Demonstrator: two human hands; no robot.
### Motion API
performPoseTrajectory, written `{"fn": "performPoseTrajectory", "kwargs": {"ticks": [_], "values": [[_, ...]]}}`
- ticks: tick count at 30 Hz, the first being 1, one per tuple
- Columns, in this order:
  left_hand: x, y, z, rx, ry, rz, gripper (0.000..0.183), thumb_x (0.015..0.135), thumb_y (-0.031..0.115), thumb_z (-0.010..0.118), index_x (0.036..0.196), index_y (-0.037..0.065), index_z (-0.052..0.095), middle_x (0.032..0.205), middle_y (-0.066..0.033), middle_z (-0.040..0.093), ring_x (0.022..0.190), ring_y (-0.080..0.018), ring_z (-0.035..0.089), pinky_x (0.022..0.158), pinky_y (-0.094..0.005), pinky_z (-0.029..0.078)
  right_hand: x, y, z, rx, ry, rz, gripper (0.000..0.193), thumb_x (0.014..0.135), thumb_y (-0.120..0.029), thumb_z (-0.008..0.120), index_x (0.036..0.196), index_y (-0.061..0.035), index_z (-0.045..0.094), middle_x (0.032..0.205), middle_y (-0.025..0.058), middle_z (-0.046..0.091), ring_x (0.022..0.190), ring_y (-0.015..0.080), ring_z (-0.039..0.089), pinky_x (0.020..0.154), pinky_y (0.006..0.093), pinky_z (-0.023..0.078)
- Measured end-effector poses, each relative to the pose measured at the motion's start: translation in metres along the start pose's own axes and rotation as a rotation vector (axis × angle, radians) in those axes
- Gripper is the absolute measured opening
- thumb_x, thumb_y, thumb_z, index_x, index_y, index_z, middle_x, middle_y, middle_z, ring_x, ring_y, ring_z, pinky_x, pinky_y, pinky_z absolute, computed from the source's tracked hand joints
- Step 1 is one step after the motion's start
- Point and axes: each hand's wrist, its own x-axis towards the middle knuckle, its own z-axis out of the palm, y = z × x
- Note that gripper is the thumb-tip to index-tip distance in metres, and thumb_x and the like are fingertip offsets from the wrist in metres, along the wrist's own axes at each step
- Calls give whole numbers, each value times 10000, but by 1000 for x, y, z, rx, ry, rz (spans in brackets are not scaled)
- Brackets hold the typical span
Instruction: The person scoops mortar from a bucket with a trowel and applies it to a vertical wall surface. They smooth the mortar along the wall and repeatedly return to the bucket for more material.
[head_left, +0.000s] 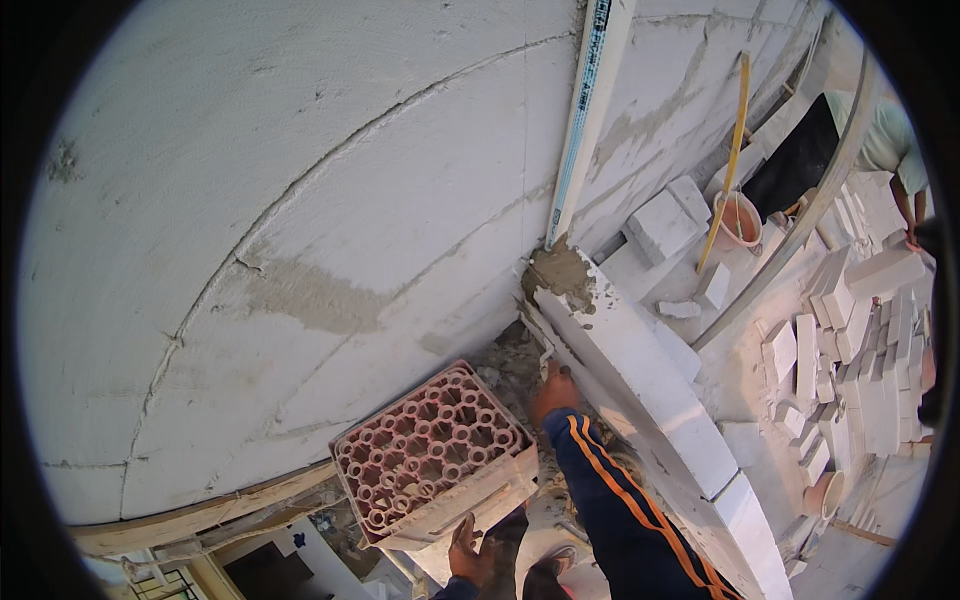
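Note:
My right hand is closed around the handle of a trowel, beside the low block wall. A short pale bent shank shows above the fist; the blade is hard to make out. Wet grey mortar lies on the wall's far end, where it meets the large white wall. At the lower middle, my left hand has its fingers apart and holds nothing. It is close to the near side of a plastic crate with round cells; whether it touches is unclear.
A pale straight bar stands against the wall above the mortar. Right of the low wall are a bucket, a yellow strip and many loose white blocks. Another person bends at the far right. A wooden beam runs lower left.

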Motion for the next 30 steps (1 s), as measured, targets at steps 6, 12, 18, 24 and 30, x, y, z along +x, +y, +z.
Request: {"fn": "performPoseTrajectory", "kwargs": {"ticks": [6,12,18,24,30], "values": [[-6,1,-3,-26,24,-8,680,801,87,692,1418,35,411,1313,-194,520,1007,-250,663,795,-345,554,2,18,29,148,143,87,488,764,-123,675,1195,-37,463,1106,258,541,937,459,602,777,507,515],[-9,-15,-9,-23,9,-82,722,791,108,683,1436,36,368,1356,-207,490,1001,-277,655,805,-387,547,-34,21,33,23,130,54,496,783,-162,674,1218,-29,477,1107,251,565,970,430,598,803,507,504],[-17,-21,-9,-26,16,-67,722,792,89,665,1440,29,353,1350,-207,487,1016,-275,656,826,-381,557,11,23,42,180,153,93,493,754,-132,668,1208,-52,494,1038,231,610,972,440,603,805,508,502],[-24,-41,-14,-111,23,5,630,806,51,624,1399,6,415,1282,-217,538,988,-269,675,834,-372,557,-99,92,35,22,271,191,466,756,-152,638,1183,-5,520,970,247,635,907,420,627,783,472,509],[-42,-38,-2,71,7,-16,565,813,84,622,1356,18,482,1197,-206,598,913,-266,685,837,-364,544,-211,123,-14,219,213,-100,479,733,-138,635,1170,11,505,990,263,578,861,446,604,694,495,502]]}}
